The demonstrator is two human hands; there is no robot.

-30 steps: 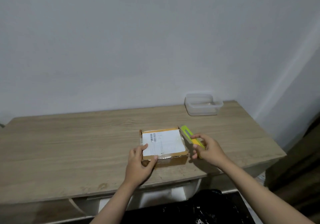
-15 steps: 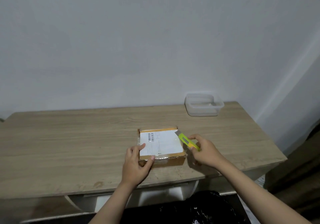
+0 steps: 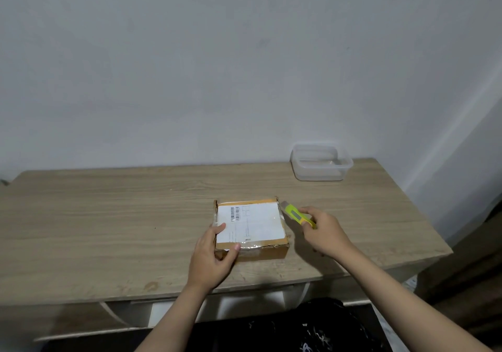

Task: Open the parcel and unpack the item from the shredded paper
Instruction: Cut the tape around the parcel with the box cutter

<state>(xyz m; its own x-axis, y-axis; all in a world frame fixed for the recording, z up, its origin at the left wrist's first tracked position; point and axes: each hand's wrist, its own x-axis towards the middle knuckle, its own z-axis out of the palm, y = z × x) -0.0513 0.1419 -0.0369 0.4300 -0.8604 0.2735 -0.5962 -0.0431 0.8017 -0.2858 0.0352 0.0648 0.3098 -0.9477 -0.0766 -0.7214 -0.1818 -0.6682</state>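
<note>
Parcel sat sealed at the centre of the table, steadied by the left hand gripping its lower-left corner; the right hand clasped a green cutter beside the upper-right corner. Slitting the tape seemed the step underway, needing a shallow, controlled cut

Wooden table carries taped parcel, clear plastic container.

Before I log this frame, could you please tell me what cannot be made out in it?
- Contents of the cardboard parcel: head view, hidden by its taped-shut lid.
- Shipping label text: too small and blurred.
- Utility knife rear: covered by the right hand.
- Parcel's near-left corner: under the left hand.
</note>
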